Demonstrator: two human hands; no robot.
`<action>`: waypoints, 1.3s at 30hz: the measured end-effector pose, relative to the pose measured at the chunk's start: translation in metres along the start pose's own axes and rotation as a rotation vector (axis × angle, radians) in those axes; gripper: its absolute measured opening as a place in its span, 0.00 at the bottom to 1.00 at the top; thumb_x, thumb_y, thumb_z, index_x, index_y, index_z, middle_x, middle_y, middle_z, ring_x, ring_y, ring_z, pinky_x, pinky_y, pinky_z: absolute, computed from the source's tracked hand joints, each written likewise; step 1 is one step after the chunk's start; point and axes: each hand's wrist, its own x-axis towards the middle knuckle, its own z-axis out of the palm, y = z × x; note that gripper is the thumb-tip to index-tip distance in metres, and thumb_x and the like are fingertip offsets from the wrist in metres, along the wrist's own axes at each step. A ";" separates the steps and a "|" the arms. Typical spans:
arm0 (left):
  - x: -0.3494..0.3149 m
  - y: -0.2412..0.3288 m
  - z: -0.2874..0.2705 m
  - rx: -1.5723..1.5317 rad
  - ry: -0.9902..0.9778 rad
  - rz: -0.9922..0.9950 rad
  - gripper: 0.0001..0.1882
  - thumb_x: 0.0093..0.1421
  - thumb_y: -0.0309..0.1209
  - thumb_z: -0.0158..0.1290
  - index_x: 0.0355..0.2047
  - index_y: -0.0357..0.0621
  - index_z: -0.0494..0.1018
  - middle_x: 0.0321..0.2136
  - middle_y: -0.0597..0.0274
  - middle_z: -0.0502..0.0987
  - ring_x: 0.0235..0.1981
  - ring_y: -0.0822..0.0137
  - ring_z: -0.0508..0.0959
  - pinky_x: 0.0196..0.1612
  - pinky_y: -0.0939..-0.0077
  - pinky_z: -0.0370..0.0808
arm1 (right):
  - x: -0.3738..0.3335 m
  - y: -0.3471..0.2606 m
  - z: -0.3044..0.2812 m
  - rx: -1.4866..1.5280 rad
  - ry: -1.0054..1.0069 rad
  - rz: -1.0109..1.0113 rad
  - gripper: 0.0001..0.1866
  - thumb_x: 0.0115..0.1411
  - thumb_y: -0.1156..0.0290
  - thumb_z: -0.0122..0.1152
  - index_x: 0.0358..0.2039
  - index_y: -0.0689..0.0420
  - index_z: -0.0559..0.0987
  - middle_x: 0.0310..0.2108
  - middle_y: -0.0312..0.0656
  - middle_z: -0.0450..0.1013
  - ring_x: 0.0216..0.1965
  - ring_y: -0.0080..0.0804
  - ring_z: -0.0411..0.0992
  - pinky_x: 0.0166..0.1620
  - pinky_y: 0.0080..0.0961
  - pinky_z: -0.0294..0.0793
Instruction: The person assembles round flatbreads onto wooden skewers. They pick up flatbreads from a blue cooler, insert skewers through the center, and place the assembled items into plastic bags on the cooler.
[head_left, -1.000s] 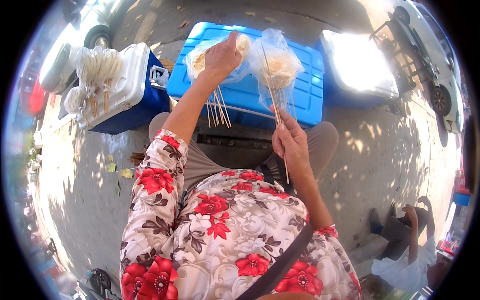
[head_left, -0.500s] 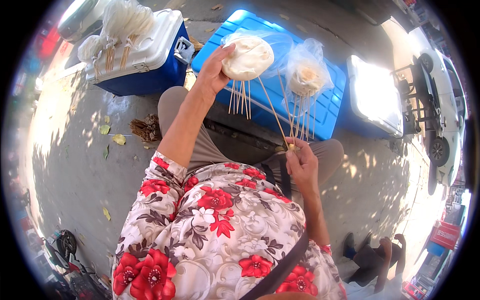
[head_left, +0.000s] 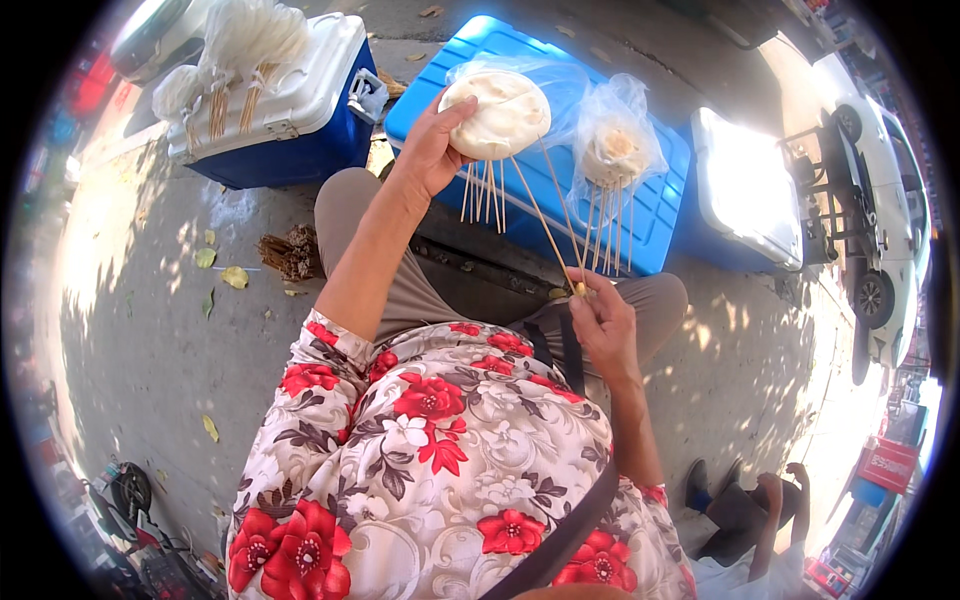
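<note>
A round, off-white disc [head_left: 498, 115], smooth and doughy-looking with a creased surface, is held up in my left hand [head_left: 437, 140], thumb on top and fingers at its left edge. In my right hand [head_left: 603, 318], thumb and fingers pinch two long thin wooden sticks [head_left: 540, 215]. Their far ends reach the disc's lower right edge; whether they enter it I cannot tell. A small yellowish bit shows by my right fingertips. Just beyond, a clear plastic bag [head_left: 617, 140] holds round pale pieces with several sticks poking out. More sticks [head_left: 484, 192] show below the disc.
A blue lidded box [head_left: 640, 225] stands before my knees. To the left is a blue cooler [head_left: 300, 160] with bagged sticks on its white lid; at right, another white-lidded cooler [head_left: 750, 185]. A bundle of brown sticks [head_left: 291, 252] lies on the ground. Someone sits at lower right.
The upper ends of the sticks have shifted left, so the second stick now meets the disc's edge. The disc has tilted slightly; both hands keep their hold.
</note>
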 end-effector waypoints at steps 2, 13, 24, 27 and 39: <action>-0.001 -0.001 -0.001 0.006 0.018 0.004 0.26 0.59 0.31 0.52 0.56 0.45 0.59 0.47 0.55 0.71 0.45 0.60 0.76 0.37 0.62 0.80 | 0.000 0.002 0.000 -0.015 0.001 -0.002 0.16 0.59 0.72 0.53 0.49 0.57 0.73 0.13 0.28 0.55 0.17 0.14 0.51 0.21 0.17 0.51; 0.000 -0.005 -0.012 0.023 0.041 0.004 0.24 0.61 0.35 0.50 0.57 0.48 0.60 0.47 0.56 0.71 0.44 0.63 0.77 0.34 0.67 0.80 | -0.005 0.001 0.000 -0.061 0.001 0.007 0.16 0.58 0.73 0.54 0.48 0.56 0.74 0.13 0.30 0.55 0.18 0.14 0.50 0.22 0.17 0.51; -0.019 -0.006 0.003 0.097 -0.011 -0.039 0.27 0.62 0.37 0.50 0.59 0.44 0.57 0.49 0.57 0.70 0.45 0.64 0.76 0.36 0.66 0.81 | 0.009 0.010 0.008 -0.042 -0.027 -0.059 0.17 0.60 0.78 0.50 0.51 0.60 0.71 0.14 0.24 0.59 0.16 0.09 0.53 0.19 0.13 0.48; -0.021 -0.010 0.002 0.106 -0.046 -0.053 0.28 0.62 0.37 0.50 0.59 0.44 0.57 0.49 0.56 0.70 0.45 0.65 0.76 0.37 0.66 0.81 | 0.013 0.003 0.012 -0.028 -0.013 -0.018 0.17 0.60 0.74 0.52 0.50 0.58 0.72 0.14 0.27 0.54 0.17 0.12 0.51 0.21 0.16 0.49; -0.030 -0.023 0.007 0.095 -0.114 -0.124 0.26 0.62 0.37 0.51 0.58 0.43 0.58 0.47 0.58 0.71 0.43 0.67 0.77 0.37 0.69 0.81 | 0.044 0.006 0.022 0.040 -0.060 -0.032 0.18 0.62 0.73 0.50 0.53 0.58 0.70 0.16 0.25 0.58 0.17 0.11 0.53 0.21 0.13 0.50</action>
